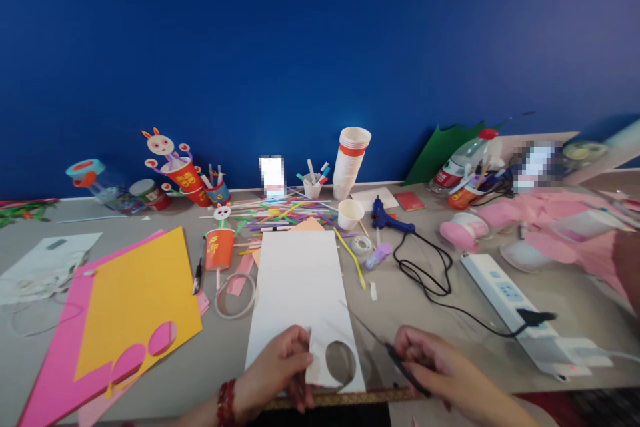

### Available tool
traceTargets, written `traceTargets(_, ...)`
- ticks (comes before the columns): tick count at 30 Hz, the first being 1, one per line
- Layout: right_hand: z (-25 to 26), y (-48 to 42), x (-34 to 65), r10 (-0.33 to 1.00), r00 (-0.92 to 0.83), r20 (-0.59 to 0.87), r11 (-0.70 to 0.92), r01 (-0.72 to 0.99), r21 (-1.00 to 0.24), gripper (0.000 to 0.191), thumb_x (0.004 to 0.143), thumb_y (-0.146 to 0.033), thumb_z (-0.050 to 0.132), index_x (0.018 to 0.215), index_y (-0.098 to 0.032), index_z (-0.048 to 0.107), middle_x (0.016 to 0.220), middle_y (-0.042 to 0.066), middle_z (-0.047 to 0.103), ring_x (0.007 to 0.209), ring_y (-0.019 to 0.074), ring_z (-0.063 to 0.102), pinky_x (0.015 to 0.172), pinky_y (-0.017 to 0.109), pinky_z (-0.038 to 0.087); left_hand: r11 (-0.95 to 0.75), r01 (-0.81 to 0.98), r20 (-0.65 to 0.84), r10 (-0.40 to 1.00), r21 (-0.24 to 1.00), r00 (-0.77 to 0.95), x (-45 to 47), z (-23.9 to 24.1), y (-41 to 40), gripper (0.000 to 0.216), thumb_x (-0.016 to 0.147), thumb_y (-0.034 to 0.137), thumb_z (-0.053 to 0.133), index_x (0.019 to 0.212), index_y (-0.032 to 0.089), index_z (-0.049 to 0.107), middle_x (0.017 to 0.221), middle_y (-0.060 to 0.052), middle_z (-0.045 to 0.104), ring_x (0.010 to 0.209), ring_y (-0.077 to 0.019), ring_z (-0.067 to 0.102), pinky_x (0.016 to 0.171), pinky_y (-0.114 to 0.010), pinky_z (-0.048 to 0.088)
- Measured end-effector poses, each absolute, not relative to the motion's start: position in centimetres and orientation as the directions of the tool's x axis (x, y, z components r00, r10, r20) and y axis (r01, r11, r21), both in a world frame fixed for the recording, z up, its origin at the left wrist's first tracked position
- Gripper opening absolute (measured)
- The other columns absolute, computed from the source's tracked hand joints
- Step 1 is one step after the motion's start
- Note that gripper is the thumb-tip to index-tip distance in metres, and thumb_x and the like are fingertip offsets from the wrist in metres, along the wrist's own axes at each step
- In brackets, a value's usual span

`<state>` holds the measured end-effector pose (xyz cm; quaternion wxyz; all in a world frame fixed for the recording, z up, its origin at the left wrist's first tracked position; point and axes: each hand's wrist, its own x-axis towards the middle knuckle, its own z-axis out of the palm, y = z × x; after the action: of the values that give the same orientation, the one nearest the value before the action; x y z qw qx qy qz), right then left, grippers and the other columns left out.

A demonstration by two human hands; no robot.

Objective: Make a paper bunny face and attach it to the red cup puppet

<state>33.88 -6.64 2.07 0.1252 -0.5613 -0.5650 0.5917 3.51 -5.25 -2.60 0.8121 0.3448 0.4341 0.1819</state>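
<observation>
Lower centre: white sheet (300, 287) flat on table, round hole near bottom edge; looks thin, light, floppy, best pinched at edge beside hole. Left hand (277, 363) pinching that bottom edge. Right hand (440, 370), lower right, fingers closed round scissors (385, 347), blades pointing at sheet. Upper centre: nested cup stack (350, 160); small white cup (313, 187) holding markers

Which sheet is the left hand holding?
The white sheet with the round hole; left hand grips its near edge; orange sheet and pink sheet lie leftward, untouched.

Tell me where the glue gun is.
Head view: the blue glue gun lies right of centre, just right of the single white cup.
</observation>
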Motion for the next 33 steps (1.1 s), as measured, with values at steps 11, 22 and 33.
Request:
traceTargets(11, 1.2, -7.2, 32.6, 0.504, -0.495, -0.708, -0.561, 0.435, -0.704, 0.053, 0.075, -0.070, 0.061, 0.077, -0.021, 0.042, 0.053, -0.002, 0.065, 0.029, 0.0025, 0.036, 0.031, 0.015, 0.017, 0.751, 0.202, -0.727, 0.475, 0.629, 0.496, 4.9, -1.0, -3.7, 0.040, 0.066, 0.046, 0.071, 0.084, 0.018, 0.048, 0.054, 0.005, 0.057, 0.040, -0.0102, 0.056, 0.036, -0.017, 0.030)
traceTargets(22, 0.0, -8.8, 30.6, 0.459, -0.527, -0.715, -0.669, 0.325, -0.669, 0.052, 0.078, -0.068, 0.059, 0.079, -0.016, 0.053, 0.053, -0.002, 0.064, 0.028, 0.0025, 0.036, 0.029, 0.014, 0.023, 0.722, 0.161, -0.677, 0.512, 0.672, 0.528, 4.2, -1.6, -4.3, 0.039, 0.069, 0.049, 0.069, 0.082, 0.019, 0.047, 0.048, 0.007, 0.055, 0.035, -0.0090, 0.051, 0.037, -0.019, 0.036)
traceTargets(33, -0.6, -7.3, 28.8, 0.451, -0.582, -0.677, -0.716, 0.217, -0.663, 0.063, 0.072, -0.077, 0.059, 0.080, -0.015, 0.055, 0.050, 0.000, 0.065, 0.025, 0.0030, 0.036, 0.026, 0.013, 0.022, 0.691, 0.132, -0.638, 0.553, 0.710, 0.535, 4.1, -2.3, -4.5, 0.043, 0.067, 0.054, 0.071, 0.079, 0.020, 0.047, 0.041, 0.007, 0.053, 0.033, -0.0098, 0.049, 0.037, -0.019, 0.037)
